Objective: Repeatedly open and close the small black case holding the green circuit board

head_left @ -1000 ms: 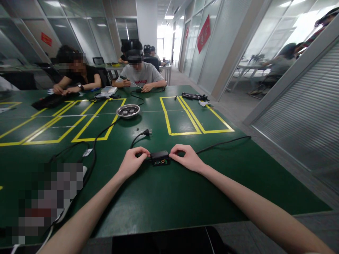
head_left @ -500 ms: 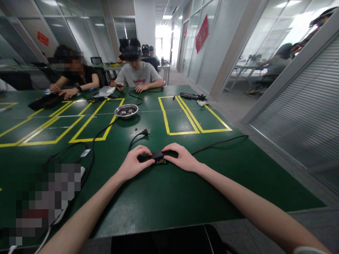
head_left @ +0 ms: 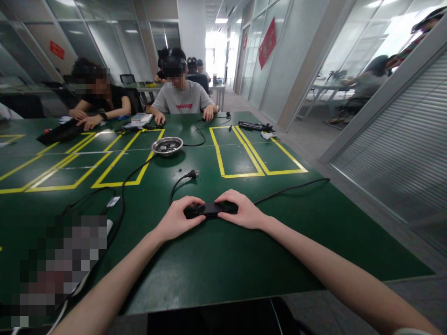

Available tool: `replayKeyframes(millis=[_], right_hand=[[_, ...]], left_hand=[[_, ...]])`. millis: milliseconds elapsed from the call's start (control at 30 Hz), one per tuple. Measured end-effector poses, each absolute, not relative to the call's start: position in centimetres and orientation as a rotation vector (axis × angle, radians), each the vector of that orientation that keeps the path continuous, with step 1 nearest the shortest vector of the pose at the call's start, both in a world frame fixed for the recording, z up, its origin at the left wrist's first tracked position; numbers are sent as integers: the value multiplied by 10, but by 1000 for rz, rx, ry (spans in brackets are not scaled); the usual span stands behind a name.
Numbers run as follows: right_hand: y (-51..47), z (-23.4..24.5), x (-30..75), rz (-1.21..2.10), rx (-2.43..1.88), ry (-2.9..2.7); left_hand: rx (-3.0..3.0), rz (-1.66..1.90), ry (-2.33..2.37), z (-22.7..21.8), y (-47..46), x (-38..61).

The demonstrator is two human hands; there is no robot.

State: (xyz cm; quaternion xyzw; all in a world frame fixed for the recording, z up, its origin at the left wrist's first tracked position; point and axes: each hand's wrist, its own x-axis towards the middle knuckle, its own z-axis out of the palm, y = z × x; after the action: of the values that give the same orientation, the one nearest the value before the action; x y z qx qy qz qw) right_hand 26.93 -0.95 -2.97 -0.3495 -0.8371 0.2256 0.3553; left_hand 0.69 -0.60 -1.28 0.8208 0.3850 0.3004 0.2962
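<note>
A black power adapter (head_left: 211, 209) lies on the green table (head_left: 195, 274) in front of me, its dark casing looking closed from above. From the left, my left hand (head_left: 177, 217) pinches its end between thumb and fingers. My right hand (head_left: 242, 211) grips the opposite end in the same way. Beyond my left hand a black mains plug (head_left: 193, 174) rests on the table, its cord curving back towards that hand. A thin black cable (head_left: 293, 188) runs out to the right from behind my right hand.
A metal bowl (head_left: 181, 142) holding small metal parts stands beyond the plug. Yellow tape (head_left: 242, 176) marks rectangles on the table. A folded black tripod (head_left: 255, 126) lies at the far edge. Two people (head_left: 183, 95) work across the table. A pixelated patch (head_left: 66, 260) covers something at left.
The black cover has come down over the adapter's circuit board, which showed before and is now hidden. Both my hands stay at its ends. The co-worker in grey has shifted both hands.
</note>
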Motion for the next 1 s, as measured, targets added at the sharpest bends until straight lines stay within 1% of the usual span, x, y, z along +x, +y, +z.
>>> replayKeyframes(millis=[300,567,800,1000], right_hand=[[-8,-28,273,479,-819,-2279],[-7,-29,270,199,-807,-2441],[-7,-30,263,-74,-782,-2565],[-12,-32,264,-157,-794,-2569]], left_hand=[[2271,773,1001,-17,-4,9],[2531,748,934,-23,-3,9],[2778,640,946,-16,-9,16],[2973,683,892,-19,-12,21]])
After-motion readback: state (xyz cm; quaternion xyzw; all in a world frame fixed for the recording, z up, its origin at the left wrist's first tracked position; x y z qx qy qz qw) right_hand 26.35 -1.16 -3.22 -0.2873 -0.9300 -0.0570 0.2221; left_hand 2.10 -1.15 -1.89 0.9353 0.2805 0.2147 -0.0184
